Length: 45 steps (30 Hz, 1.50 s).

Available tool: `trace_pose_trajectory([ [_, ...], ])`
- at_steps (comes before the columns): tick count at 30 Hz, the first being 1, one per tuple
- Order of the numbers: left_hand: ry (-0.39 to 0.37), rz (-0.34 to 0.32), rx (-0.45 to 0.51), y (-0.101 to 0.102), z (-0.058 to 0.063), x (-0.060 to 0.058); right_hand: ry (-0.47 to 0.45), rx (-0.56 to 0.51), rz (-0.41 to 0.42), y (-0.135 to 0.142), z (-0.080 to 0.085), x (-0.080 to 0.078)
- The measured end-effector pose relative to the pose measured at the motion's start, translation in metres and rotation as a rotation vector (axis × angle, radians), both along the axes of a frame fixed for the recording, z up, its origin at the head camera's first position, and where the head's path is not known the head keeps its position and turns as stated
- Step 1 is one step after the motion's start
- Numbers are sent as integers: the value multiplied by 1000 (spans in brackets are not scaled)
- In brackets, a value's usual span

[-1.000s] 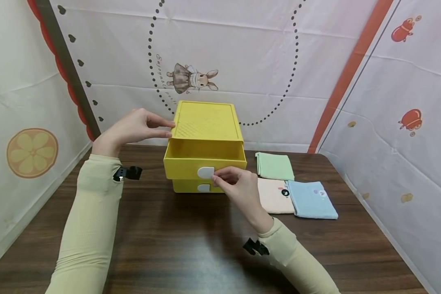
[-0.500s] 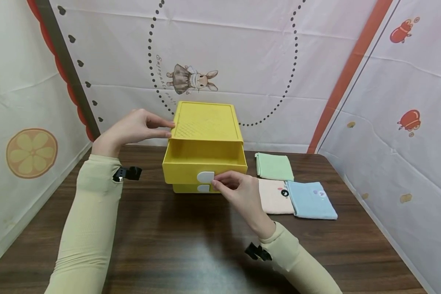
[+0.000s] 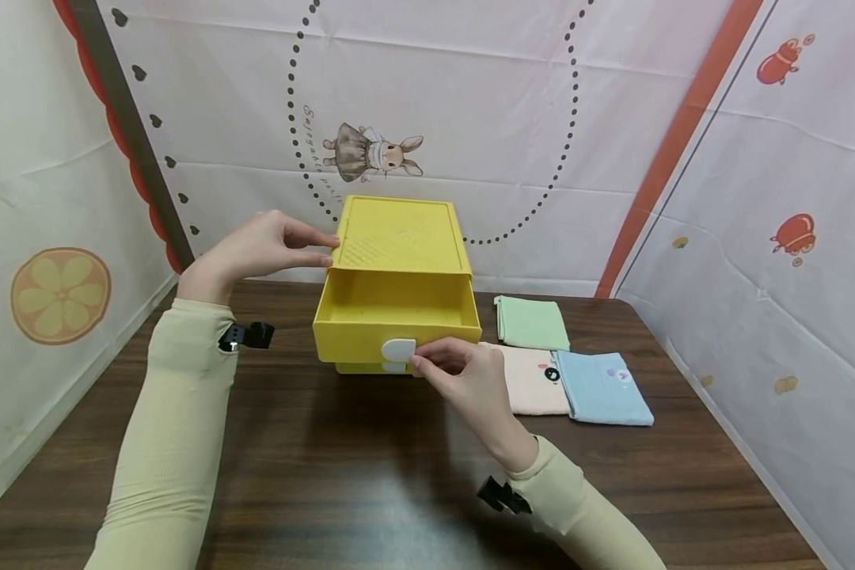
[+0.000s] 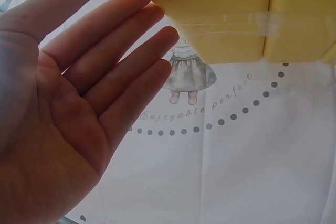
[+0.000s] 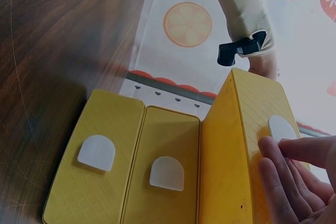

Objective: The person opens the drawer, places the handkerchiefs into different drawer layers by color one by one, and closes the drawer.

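A yellow drawer cabinet (image 3: 406,231) stands towards the back of the table, its top drawer (image 3: 345,342) pulled out, with a bare yellow inside showing. My right hand (image 3: 470,384) pinches the white tab handle (image 3: 397,350) of that drawer between thumb and fingers. Lower down, two more drawer fronts with white tabs (image 5: 97,152) sit closed in the right wrist view. At the cabinet's upper left edge, the fingertips of my left hand (image 3: 260,247) rest against it. Nearly straight fingers (image 4: 126,59) and a bare palm show in the left wrist view.
Folded cloths lie right of the cabinet: a green one (image 3: 533,323) behind, a pale pink one (image 3: 530,388) with a printed face, and a blue one (image 3: 602,392) overlapping it. Printed white sheeting (image 3: 470,95) stands behind and at both sides of the brown wooden table (image 3: 342,475).
The top drawer has slid further out towards me, its front now covering more of the drawer tab below. My right hand has come nearer with it; the left hand has stayed put.
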State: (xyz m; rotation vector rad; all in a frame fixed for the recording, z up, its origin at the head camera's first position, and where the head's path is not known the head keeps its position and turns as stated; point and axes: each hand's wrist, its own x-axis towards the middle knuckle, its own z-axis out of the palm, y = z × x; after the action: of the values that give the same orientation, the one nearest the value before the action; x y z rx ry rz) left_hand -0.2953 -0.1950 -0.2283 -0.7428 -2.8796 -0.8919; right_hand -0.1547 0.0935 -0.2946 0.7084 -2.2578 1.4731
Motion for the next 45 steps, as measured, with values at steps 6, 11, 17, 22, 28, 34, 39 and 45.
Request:
trace_pose_trajectory([
  [6,21,4,-14,-1,-1,0,3,-5,15,0,-1,3],
  [11,34,1,-17,-1,-3,-1,0,-17,15,1,-6,3],
  [17,29,1,-19,-1,-4,-2,-14,-22,11,5,-25,-6],
  [22,18,-4,-6,-1,-3,-1,-10,-38,19,7,-31,-8],
  [28,17,1,-9,-2,-4,-2,-5,-34,20,3,-12,8],
  [34,17,0,-3,-2,-5,-2,19,-51,31,4,-24,3],
  [39,17,3,-3,-2,-5,-3,8,-56,28,5,-33,0],
  [45,15,13,-5,-2,-6,-3,10,-51,42,2,-17,15],
])
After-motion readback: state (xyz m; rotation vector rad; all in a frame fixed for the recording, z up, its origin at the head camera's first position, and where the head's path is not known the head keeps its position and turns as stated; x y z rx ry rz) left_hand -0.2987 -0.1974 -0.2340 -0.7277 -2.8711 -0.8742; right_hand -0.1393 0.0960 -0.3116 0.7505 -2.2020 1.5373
